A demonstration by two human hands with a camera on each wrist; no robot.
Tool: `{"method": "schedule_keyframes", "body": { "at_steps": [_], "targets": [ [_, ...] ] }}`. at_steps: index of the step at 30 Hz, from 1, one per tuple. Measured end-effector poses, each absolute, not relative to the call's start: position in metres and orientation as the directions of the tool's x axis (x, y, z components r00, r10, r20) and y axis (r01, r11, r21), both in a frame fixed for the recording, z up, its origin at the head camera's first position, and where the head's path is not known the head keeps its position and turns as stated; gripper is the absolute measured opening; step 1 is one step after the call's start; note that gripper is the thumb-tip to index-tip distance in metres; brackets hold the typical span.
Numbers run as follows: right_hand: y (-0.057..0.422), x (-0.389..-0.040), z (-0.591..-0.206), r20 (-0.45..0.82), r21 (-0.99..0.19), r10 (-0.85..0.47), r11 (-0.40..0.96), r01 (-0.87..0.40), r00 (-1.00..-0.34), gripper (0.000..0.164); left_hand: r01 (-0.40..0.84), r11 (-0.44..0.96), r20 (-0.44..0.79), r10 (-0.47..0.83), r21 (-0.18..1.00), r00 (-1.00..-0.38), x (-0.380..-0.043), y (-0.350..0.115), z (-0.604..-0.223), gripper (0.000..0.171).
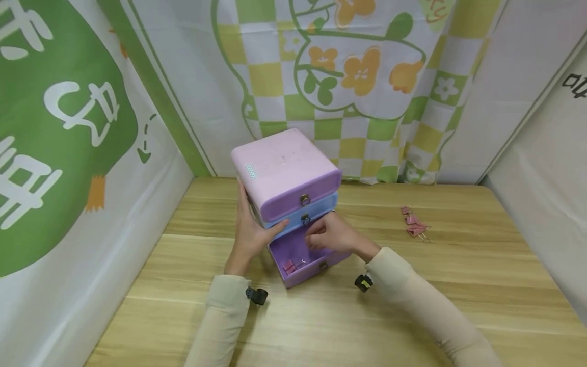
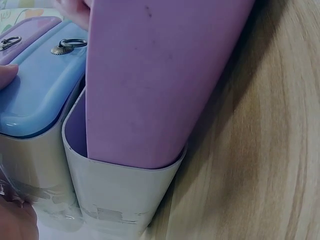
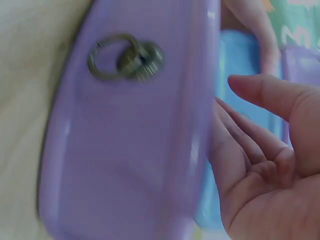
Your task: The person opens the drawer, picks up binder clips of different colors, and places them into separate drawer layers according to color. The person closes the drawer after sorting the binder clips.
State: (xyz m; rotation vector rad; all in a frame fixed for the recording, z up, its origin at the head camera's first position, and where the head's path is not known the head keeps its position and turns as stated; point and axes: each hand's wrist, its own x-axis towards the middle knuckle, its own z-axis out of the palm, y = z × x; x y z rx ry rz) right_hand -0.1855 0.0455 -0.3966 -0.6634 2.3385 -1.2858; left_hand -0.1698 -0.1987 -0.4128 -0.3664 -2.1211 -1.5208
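Observation:
A small stacked drawer box [image 1: 284, 168] with a pink top stands on the table. Its bottom purple drawer [image 1: 293, 280] is pulled out, and a pink binder clip [image 1: 289, 266] lies in that drawer's left front corner. My left hand [image 1: 249, 234] grips the box's left side, thumb against the front of the blue middle drawer [image 2: 42, 85]. My right hand [image 3: 270, 155] is over the open drawer, fingers loosely bent, with nothing seen between thumb and fingers. The drawer's front and ring pull [image 3: 107, 57] fill much of the right wrist view.
Several pink binder clips [image 1: 416, 229] lie on the wooden table [image 1: 477, 265] to the right of the box. Behind the table hangs a patterned curtain [image 1: 357, 102]. A white and green cloth wall [image 1: 151, 193] borders the left side.

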Motion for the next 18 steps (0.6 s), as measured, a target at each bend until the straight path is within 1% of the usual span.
{"method": "schedule_keyframes", "body": {
  "at_steps": [2,5,9,15,18],
  "targets": [
    [0.056,-0.186,-0.392,-0.086,-0.893,-0.539,0.414,-0.175,-0.838,0.025,0.484,0.337,0.533,-0.065,0.808,-0.844,-0.165,-0.197,-0.406,0.145],
    [0.075,-0.186,-0.384,-0.091,-0.928,-0.487,0.358,-0.104,-0.868,0.029,0.493,0.329,0.539,-0.060,0.806,-0.840,-0.161,-0.195,-0.400,0.144],
    [0.104,-0.187,-0.371,-0.107,-0.942,-0.413,0.333,-0.040,-0.904,0.031,0.486,0.339,0.535,-0.063,0.806,-0.843,-0.160,-0.196,-0.400,0.143],
    [0.156,-0.189,-0.348,-0.101,-0.913,-0.290,0.407,-0.027,-0.952,0.035,0.479,0.348,0.532,-0.067,0.806,-0.844,-0.161,-0.196,-0.402,0.144],
    [0.186,-0.191,-0.336,-0.089,-0.849,-0.216,0.527,-0.039,-0.972,0.038,0.476,0.355,0.529,-0.065,0.804,-0.846,-0.162,-0.196,-0.402,0.145]
  ]
}}
